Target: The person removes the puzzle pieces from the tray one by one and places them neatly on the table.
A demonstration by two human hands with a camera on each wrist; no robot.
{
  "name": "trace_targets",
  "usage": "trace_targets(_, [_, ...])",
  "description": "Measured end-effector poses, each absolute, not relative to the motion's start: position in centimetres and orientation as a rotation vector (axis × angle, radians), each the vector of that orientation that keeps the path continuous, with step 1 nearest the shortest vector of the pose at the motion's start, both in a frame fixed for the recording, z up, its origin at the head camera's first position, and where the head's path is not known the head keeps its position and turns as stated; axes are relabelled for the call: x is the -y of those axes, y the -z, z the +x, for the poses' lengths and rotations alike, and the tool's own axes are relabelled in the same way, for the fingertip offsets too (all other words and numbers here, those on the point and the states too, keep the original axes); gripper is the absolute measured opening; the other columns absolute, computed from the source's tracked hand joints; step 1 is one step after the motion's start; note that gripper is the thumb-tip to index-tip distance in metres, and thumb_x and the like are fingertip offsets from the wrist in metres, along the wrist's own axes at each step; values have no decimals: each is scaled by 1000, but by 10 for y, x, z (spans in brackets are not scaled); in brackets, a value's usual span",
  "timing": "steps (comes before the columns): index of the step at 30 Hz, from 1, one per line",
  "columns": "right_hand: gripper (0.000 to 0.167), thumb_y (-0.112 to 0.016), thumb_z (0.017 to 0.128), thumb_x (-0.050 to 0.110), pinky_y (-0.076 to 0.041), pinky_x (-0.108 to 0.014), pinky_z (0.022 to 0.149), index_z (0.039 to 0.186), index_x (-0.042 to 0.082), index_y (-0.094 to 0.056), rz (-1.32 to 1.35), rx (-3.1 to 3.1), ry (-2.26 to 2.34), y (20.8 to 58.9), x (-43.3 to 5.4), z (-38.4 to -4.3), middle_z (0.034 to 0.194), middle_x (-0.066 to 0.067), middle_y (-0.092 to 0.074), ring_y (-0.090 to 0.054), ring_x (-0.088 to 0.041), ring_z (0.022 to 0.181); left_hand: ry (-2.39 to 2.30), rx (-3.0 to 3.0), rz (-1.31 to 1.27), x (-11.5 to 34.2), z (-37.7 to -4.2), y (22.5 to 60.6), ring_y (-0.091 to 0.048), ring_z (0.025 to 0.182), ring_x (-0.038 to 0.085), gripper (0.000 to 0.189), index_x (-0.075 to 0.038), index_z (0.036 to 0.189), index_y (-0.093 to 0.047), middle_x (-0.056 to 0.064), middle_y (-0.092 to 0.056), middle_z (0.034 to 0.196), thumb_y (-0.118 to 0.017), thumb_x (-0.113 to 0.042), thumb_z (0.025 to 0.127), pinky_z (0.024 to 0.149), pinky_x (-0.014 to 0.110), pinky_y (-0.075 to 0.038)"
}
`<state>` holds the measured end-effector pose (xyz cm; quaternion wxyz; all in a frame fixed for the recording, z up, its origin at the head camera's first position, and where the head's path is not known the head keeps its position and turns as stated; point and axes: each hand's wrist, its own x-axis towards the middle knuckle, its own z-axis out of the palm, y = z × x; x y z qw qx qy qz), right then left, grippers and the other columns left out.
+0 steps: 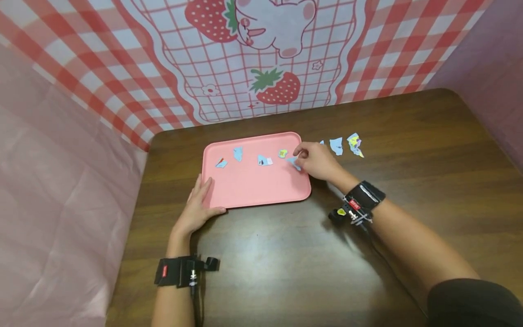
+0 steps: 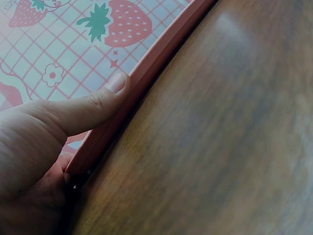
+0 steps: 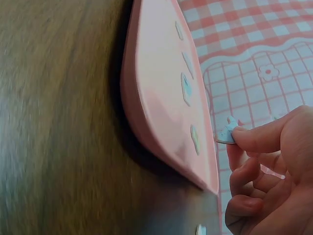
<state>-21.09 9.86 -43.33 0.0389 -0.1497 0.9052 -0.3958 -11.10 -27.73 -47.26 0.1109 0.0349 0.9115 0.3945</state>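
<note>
A pink tray point(image 1: 257, 190) lies on the table with several torn light-blue paper pieces on it. My left hand point(image 1: 197, 211) holds its near left corner, the thumb point(image 2: 100, 103) along the front rim and the fingers by the left side. Over the tray's right edge, my right hand point(image 1: 320, 160) pinches a light-blue paper scrap point(image 3: 226, 133) between thumb and fingertips. In the right wrist view the scrap looks raised off the tray. Closest to it on the tray is a piece with a yellow-green print point(image 1: 283, 154).
Right of the tray, more torn pieces lie on the wooden table point(image 1: 265, 259), among them a blue one point(image 1: 336, 146) and a multicoloured one point(image 1: 354, 144). Behind the table hangs a checked strawberry cloth point(image 1: 229, 86). A cable point(image 1: 392, 268) trails from the right wrist.
</note>
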Motion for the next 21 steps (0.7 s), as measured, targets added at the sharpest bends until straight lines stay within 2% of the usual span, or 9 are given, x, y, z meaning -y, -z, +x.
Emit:
trace_targets(4, [15,-67,90,5,-42,-33,64,104,2,-74,-416,-2772,1226,433,-111,-212,81,-8,-67,-56,-20,71,-1155,-2680,108,277,-111,472,3,149,51,108,-14,162,-22,9,8,169,-87,-37,79,113,70,-7])
trace_targets(11, [15,-68,92,8,-45,-36,68,103,3,-77,-417,-2796,1196,434,-130,-215,83,-11,-70,-61,-24,77,-1144,-2682,105,278,-110,473,3,150,48,109,-14,162,-21,9,7,169,-87,-38,79,114,70,-9])
trace_targets(21, [14,-70,89,5,-43,-36,68,101,2,-77,-398,-2828,1216,439,-152,-218,78,-10,-70,-60,-23,73,-1145,-2672,101,276,-111,472,4,149,50,108,-14,162,-21,9,9,169,-87,-39,80,112,72,-8])
